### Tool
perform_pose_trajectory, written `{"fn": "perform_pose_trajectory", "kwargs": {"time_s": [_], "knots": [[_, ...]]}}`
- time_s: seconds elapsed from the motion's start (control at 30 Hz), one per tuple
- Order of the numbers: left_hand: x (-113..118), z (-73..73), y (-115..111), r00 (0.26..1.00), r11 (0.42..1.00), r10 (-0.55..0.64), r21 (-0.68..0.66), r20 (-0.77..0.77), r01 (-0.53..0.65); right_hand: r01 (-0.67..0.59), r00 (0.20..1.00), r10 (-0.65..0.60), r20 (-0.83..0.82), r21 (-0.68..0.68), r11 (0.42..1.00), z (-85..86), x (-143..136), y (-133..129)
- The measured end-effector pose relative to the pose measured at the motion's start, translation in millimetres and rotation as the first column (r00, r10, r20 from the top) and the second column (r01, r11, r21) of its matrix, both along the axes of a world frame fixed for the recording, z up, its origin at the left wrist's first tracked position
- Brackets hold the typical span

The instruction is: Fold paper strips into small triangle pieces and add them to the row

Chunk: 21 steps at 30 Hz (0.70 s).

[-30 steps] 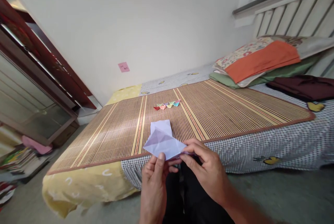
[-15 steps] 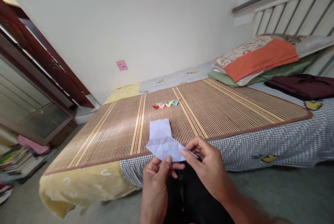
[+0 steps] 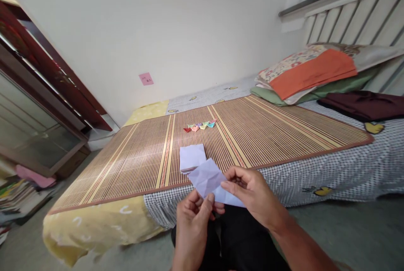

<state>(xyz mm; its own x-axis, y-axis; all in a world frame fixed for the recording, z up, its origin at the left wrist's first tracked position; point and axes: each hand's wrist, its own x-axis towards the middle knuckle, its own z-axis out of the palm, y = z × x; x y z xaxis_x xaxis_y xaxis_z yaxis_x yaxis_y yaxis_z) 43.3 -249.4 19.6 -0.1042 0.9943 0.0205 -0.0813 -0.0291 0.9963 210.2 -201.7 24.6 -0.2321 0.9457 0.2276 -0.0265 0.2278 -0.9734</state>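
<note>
A creased sheet of pale lilac origami paper (image 3: 206,177) is held in front of me above the bed's near edge. My left hand (image 3: 199,208) pinches its lower left edge between thumb and fingers. On the other side, my right hand (image 3: 244,184) grips the right part, thumb on top. Fold lines cross the paper, and its right part looks folded over. Just behind it, a stack of square paper (image 3: 192,156) lies on the mat, its near corner covered by the held sheet. Farther back sits a row of small folded paper pieces (image 3: 200,126) in several colours.
A striped bamboo mat (image 3: 132,170) covers much of the bed. Pillows with an orange panel (image 3: 314,73) and a folded dark maroon cloth (image 3: 362,104) lie at the right. A pink note (image 3: 146,79) is on the wall. Books (image 3: 17,195) are piled at the left.
The held paper has turned and shifted right, with a corner now pointing up and away. More of the paper stack behind it shows. Both hands keep hold and have moved slightly.
</note>
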Motion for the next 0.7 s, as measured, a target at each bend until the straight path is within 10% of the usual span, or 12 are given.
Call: {"fn": "perform_pose_trajectory", "kwargs": {"time_s": [0.17, 0.37, 0.7], "knots": [[-5.1, -1.6, 1.7, 0.922, 0.974, -0.1, -0.154, 0.373, 0.168, 0.033, 0.999, -0.034, 0.003, 0.088, 0.996, 4.9, 10.7, 3.5], [-8.1, -4.6, 8.8, 0.673, 0.741, -0.243, -0.314, 0.699, 0.594, -0.137, 0.99, 0.11, 0.093, 0.383, 0.913, 14.0, 18.7, 5.5], [-11.5, 9.1, 19.1, 0.826, 0.956, -0.03, -0.226, 0.563, 0.188, -0.103, 0.945, -0.094, 0.313, 0.558, 0.823, 13.5, 23.1, -12.8]]}}
